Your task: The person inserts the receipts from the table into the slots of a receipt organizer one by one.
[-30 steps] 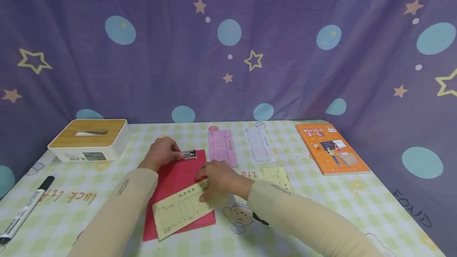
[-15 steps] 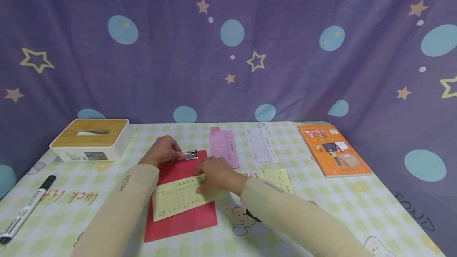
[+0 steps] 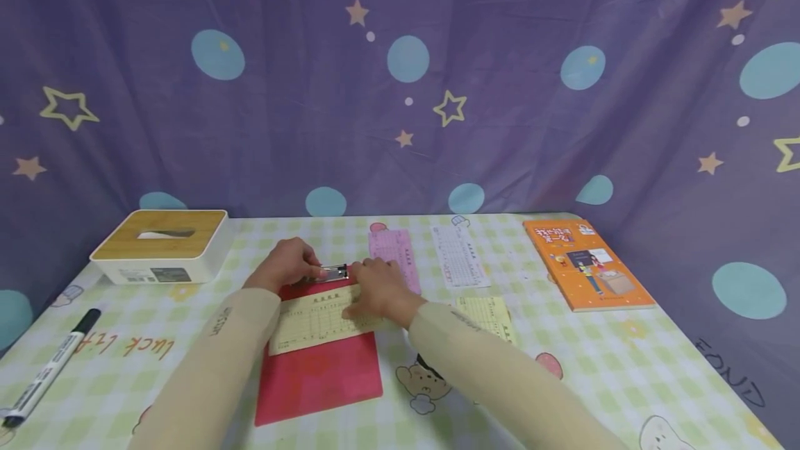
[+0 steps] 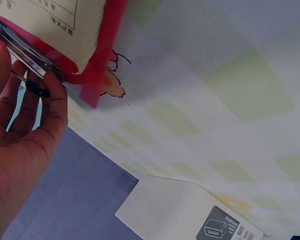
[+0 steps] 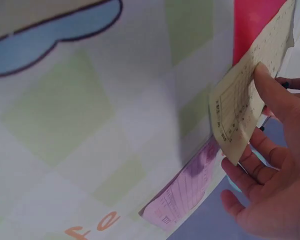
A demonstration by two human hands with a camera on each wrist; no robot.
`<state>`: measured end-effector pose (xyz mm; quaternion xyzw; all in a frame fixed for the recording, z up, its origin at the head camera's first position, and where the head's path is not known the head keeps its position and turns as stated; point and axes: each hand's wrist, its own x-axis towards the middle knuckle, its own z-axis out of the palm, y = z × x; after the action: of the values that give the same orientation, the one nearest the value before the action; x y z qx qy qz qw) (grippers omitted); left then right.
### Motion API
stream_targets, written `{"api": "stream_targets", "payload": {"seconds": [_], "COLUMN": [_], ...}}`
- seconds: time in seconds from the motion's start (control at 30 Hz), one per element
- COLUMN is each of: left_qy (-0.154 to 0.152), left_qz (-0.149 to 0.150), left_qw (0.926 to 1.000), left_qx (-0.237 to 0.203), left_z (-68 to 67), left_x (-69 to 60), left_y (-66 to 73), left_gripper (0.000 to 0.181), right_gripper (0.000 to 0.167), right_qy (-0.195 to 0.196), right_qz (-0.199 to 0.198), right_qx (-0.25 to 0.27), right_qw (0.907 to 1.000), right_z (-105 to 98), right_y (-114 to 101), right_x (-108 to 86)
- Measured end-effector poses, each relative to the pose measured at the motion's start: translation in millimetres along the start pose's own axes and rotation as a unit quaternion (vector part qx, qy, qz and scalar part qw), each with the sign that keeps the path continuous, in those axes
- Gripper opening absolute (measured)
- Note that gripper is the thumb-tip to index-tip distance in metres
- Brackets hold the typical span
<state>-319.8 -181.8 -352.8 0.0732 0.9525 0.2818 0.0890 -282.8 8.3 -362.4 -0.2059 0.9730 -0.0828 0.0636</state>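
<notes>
A red clipboard (image 3: 321,377) lies on the table with its metal clip (image 3: 331,273) at the far end. My left hand (image 3: 284,266) pinches that clip between thumb and fingers; in the left wrist view the thumb and fingertips close on the clip (image 4: 27,50). Across the upper part of the board lies a yellow printed slip (image 3: 312,321), its upper edge near the clip. My right hand (image 3: 378,290) holds the slip's right end, thumb on top and fingers beneath, as the right wrist view shows on the slip (image 5: 240,105).
A pink slip (image 3: 394,248), a white slip (image 3: 459,255) and another yellow slip (image 3: 487,314) lie to the right. Farther right is an orange book (image 3: 587,266). At left are a tissue box (image 3: 162,245) and a marker (image 3: 53,367).
My right hand has slid the yellow slip up the board toward the clip and turned it straighter. My left hand has stayed at the clip.
</notes>
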Motion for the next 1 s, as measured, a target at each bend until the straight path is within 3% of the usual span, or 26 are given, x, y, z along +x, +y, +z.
{"api": "stream_targets", "payload": {"seconds": [0.4,1.0], "left_qy": [-0.004,-0.006], "left_qz": [0.051,0.036], "left_qw": [0.9979,0.9979], "left_qx": [0.039,0.054], "left_z": [-6.5,-3.0], "left_x": [-4.3,0.7], "left_y": [-0.8,-2.1], "left_gripper": [0.017,0.016], "right_gripper": [0.055,0.056], "right_qy": [0.033,0.056], "right_qz": [0.019,0.038], "right_qx": [-0.037,-0.043], "right_qw": [0.9986,0.9968], "right_z": [4.4,7.4], "right_y": [2.0,-0.8], "right_x": [14.9,23.4]}}
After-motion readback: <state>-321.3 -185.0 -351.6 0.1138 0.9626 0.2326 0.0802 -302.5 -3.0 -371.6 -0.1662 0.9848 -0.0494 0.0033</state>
